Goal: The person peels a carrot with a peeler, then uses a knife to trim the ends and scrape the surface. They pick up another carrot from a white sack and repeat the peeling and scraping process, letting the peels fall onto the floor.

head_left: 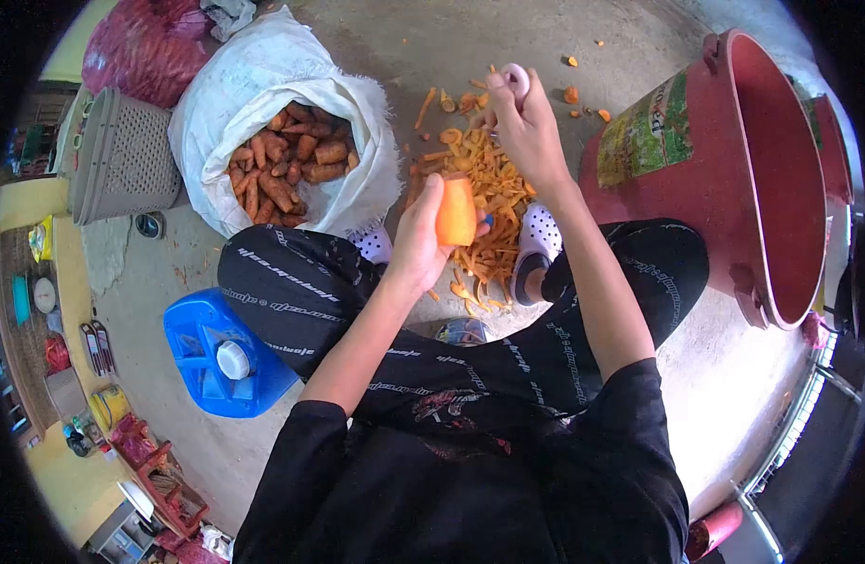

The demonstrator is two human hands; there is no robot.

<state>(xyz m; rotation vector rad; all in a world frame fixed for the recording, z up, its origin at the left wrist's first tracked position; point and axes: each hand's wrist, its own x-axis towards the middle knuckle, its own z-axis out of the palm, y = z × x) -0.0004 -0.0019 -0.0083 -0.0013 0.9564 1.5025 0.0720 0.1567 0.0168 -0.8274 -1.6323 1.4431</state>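
My left hand (417, 242) is closed around a thick, bright orange carrot (457, 214), which looks mostly peeled. Up and to the right, my right hand (534, 141) grips a peeler by its pale pink handle (517, 83); its blade is mostly hidden by my fingers. The peeler and the carrot are apart. Below both hands, a heap of orange carrot peelings (493, 258) lies on the floor between my feet. To the left, a white woven sack (254, 70) lies open toward me, with several brown unpeeled carrots (274, 188) inside.
A large red tub (667, 193) stands to the right, close to my knee. A blue jerrycan (193, 352) with a white cap is by my other leg. A grey basket (136, 150) and a red mesh sack (146, 52) are beyond the white sack. Carrot scraps (571, 95) dot the floor.
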